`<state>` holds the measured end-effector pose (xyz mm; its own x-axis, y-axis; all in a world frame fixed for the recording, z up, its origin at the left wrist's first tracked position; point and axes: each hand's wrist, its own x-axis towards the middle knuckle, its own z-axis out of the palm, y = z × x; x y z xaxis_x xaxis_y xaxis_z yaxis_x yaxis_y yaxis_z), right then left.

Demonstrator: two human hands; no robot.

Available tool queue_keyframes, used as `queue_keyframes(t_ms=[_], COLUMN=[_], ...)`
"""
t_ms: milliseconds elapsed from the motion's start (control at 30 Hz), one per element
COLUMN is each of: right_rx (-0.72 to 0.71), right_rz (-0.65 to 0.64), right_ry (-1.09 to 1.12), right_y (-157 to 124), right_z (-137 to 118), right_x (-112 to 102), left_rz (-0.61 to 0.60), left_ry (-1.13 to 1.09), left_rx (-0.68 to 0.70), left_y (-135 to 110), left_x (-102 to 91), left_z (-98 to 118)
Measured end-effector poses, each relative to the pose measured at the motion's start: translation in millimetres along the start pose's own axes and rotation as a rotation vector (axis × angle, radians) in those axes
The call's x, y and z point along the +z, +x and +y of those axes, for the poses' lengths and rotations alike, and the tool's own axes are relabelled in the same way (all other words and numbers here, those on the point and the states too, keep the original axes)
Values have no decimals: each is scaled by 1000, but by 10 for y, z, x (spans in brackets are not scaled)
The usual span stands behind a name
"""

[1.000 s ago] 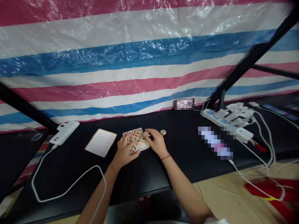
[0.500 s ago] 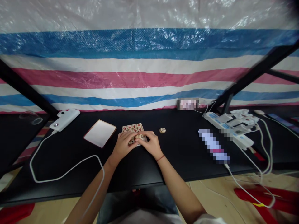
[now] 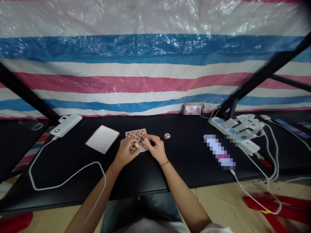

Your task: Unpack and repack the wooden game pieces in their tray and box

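A small box [image 3: 136,133] filled with several round wooden chess pieces lies on the black table [image 3: 184,161]. My left hand [image 3: 125,152] rests on the box's near left side, fingers curled over pieces. My right hand [image 3: 155,148] is at the box's near right corner, its fingers pinched on a piece there. One loose wooden piece [image 3: 167,136] lies on the table just right of my right hand. The box's near edge is hidden by both hands.
A white box lid [image 3: 102,139] lies left of the box. A white power bank [image 3: 66,124] with a looping cable [image 3: 73,176] sits far left. A power strip [image 3: 236,132] with chargers and cables is at right. Striped tarp [image 3: 145,64] hangs behind the table.
The view tilted downward. My right hand moved from the box's far right corner to its near right corner. My left hand stayed on the box's near left side.
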<state>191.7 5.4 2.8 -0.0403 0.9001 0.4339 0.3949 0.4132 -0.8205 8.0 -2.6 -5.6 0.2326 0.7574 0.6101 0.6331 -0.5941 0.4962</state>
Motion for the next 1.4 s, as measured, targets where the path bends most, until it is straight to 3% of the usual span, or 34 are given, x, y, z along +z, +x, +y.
queue_keyframes(t_ms=[167, 333, 633, 1000, 1400], right_rx=[112, 147, 91, 2, -64], right_rz=[122, 144, 40, -48, -247], right_ry=[159, 183, 96, -225, -286], right_y=[22, 31, -28, -94, -95], right_z=[92, 105, 22, 23, -34], right_x=[-5, 1, 11, -7, -46], left_rz=[-86, -133, -194, -260, -132], left_ry=[-15, 96, 243, 325, 247], left_rx=[27, 37, 58, 109, -3], left_y=[-1, 9, -55, -108, -114], left_x=[-33, 39, 51, 48, 41], left_z=[78, 150, 81, 143, 56])
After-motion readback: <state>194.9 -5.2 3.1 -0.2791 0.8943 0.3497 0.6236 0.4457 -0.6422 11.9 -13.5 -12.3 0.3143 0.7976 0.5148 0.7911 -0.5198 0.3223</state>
